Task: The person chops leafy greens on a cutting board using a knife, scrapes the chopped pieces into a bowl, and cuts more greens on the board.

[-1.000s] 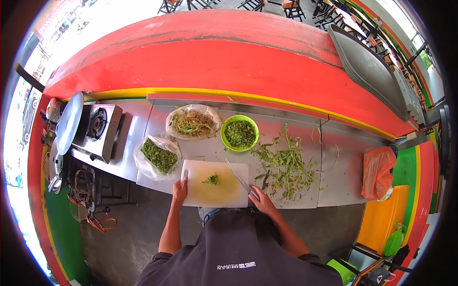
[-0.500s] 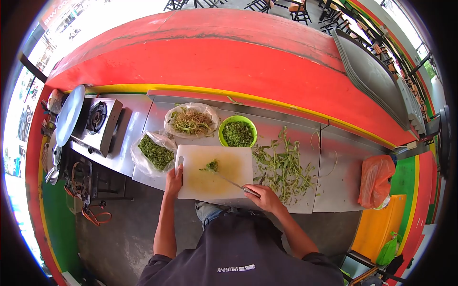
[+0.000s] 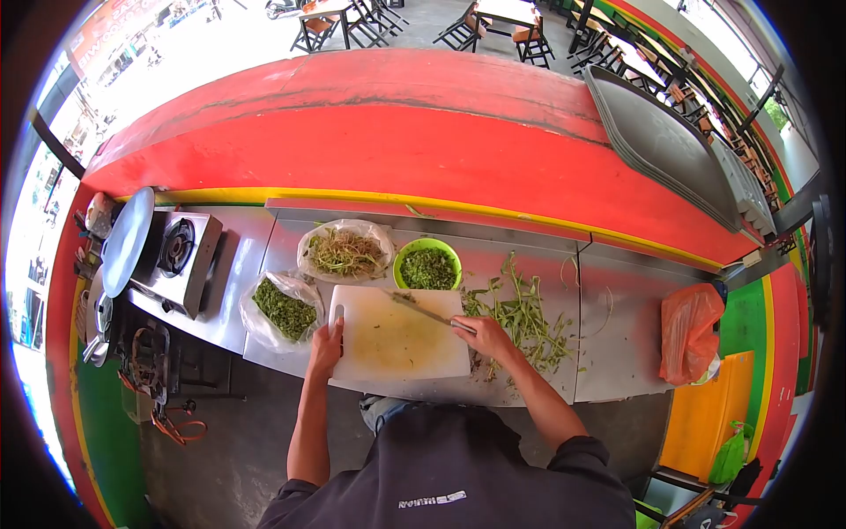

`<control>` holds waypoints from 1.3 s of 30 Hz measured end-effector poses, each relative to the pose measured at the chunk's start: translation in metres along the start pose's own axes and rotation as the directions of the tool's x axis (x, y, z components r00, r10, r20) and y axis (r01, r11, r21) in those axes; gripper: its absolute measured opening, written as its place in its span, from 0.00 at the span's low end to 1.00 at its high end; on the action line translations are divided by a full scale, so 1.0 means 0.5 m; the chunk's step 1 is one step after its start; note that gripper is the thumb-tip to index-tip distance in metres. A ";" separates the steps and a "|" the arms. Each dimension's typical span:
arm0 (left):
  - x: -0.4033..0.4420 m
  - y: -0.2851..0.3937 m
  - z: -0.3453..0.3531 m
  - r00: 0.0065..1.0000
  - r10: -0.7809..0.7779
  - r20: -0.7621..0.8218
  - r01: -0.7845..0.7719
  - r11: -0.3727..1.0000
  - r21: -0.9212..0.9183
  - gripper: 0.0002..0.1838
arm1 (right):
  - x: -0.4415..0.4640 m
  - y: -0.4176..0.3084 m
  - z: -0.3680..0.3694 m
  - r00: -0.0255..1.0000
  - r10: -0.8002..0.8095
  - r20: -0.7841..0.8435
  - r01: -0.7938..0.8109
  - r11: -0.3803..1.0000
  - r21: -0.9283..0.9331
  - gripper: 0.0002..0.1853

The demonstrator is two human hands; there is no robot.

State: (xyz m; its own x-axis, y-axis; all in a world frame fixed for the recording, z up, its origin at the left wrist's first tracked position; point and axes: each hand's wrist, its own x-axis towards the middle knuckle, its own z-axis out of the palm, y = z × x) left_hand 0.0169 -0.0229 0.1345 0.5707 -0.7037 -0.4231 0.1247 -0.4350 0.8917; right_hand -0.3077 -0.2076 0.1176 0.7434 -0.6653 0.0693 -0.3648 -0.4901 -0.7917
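Note:
My left hand grips the left edge of a white cutting board, near its handle slot. In my right hand is a knife, its blade lying across the board's upper part. A little chopped green sits by the blade at the far edge. Just beyond that edge stands a green bowl of chopped greens. Left of the board is a plastic bag of chopped greens; behind it, another bag holds roots and stems. Leafy stems are spread to the right.
A gas stove and a round pan lid stand at the left. An orange plastic bag rests at the counter's right end. Beyond the counter runs a red ledge with grey trays on it.
The board has come up off the counter and toward the green bowl. My right hand has brought the knife from beside the board onto it, and the chopped greens have moved to the far edge.

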 end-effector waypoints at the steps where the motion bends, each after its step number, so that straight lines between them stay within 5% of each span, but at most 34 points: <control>1: 0.004 -0.005 0.000 1.000 -0.006 0.014 0.006 1.000 -0.010 0.21 | 0.014 0.005 -0.009 1.000 -0.003 -0.003 0.003 1.000 -0.002 0.19; 3: 0.009 -0.013 0.006 0.999 -0.012 0.032 0.013 1.000 -0.019 0.21 | 0.035 0.023 -0.024 0.991 0.130 -0.023 -0.132 0.988 -0.081 0.21; 8: 0.003 0.001 0.019 0.998 -0.068 0.002 0.068 0.998 -0.008 0.23 | 0.044 0.002 -0.051 0.990 0.142 -0.017 -0.143 0.989 -0.037 0.22; 11: 0.007 -0.008 0.020 0.999 -0.042 -0.012 0.042 0.999 0.001 0.23 | 0.025 -0.065 -0.069 0.995 0.004 0.104 -0.014 0.996 0.092 0.23; 13: 0.032 -0.041 0.011 0.999 -0.045 -0.001 0.045 0.999 0.004 0.23 | 0.017 -0.101 -0.073 0.891 0.098 0.444 -0.120 0.992 0.022 0.24; 15: 0.036 -0.037 0.017 0.999 -0.044 0.019 0.044 0.999 0.006 0.23 | 0.018 -0.089 -0.059 0.902 0.031 0.431 -0.051 0.998 0.037 0.24; 17: 0.031 -0.023 0.016 0.996 -0.073 0.052 0.074 0.997 -0.018 0.23 | 0.029 -0.067 -0.051 0.916 0.165 0.367 -0.150 0.986 -0.071 0.23; 18: 0.025 -0.012 0.019 0.996 -0.068 0.054 0.069 0.997 -0.018 0.23 | 0.031 0.012 -0.016 0.984 0.032 0.173 -0.031 0.999 -0.007 0.23; 19: 0.017 -0.001 0.023 0.994 -0.087 0.059 0.088 0.996 -0.007 0.23 | 0.032 0.018 -0.027 0.985 0.029 0.170 -0.028 1.000 -0.008 0.23; 21: 0.018 0.001 0.020 0.993 -0.101 0.056 0.101 0.995 0.000 0.23 | 0.055 0.006 -0.051 0.975 0.211 0.074 -0.196 0.966 -0.170 0.23; 24: 0.012 0.006 0.009 0.994 -0.095 0.049 0.090 0.992 0.091 0.24 | 0.042 -0.024 -0.076 0.972 0.161 0.173 -0.150 0.986 -0.076 0.24; 29: 0.017 -0.006 0.004 0.989 -0.110 0.098 0.123 0.984 -0.128 0.24 | 0.021 -0.008 -0.070 0.941 -0.103 0.323 0.115 0.993 -0.020 0.25; 31: 0.022 -0.009 0.003 0.988 -0.128 0.089 0.138 0.984 -0.114 0.25 | 0.040 -0.038 -0.095 0.943 0.250 0.219 -0.238 0.968 -0.080 0.25; 33: 0.026 0.000 0.005 0.989 -0.138 0.061 0.144 0.983 -0.114 0.25 | 0.044 -0.070 -0.127 0.906 0.336 0.259 -0.325 0.942 -0.086 0.25; 36: 0.020 -0.001 -0.004 0.988 -0.153 0.034 0.156 0.981 -0.115 0.25 | 0.026 -0.069 -0.139 0.868 0.117 0.483 -0.135 0.991 0.003 0.27; 39: 0.022 -0.004 -0.007 0.989 -0.140 0.039 0.143 0.984 -0.108 0.26 | 0.023 -0.072 -0.146 0.776 0.142 0.614 -0.135 0.989 -0.057 0.29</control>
State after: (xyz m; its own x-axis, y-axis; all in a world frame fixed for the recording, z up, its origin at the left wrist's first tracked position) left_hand 0.0258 -0.0280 0.1287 0.5158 -0.6571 -0.5498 0.2919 -0.4686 0.8338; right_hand -0.3270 -0.2390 0.1913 0.8696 -0.2404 -0.4313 -0.4937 -0.4270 -0.7575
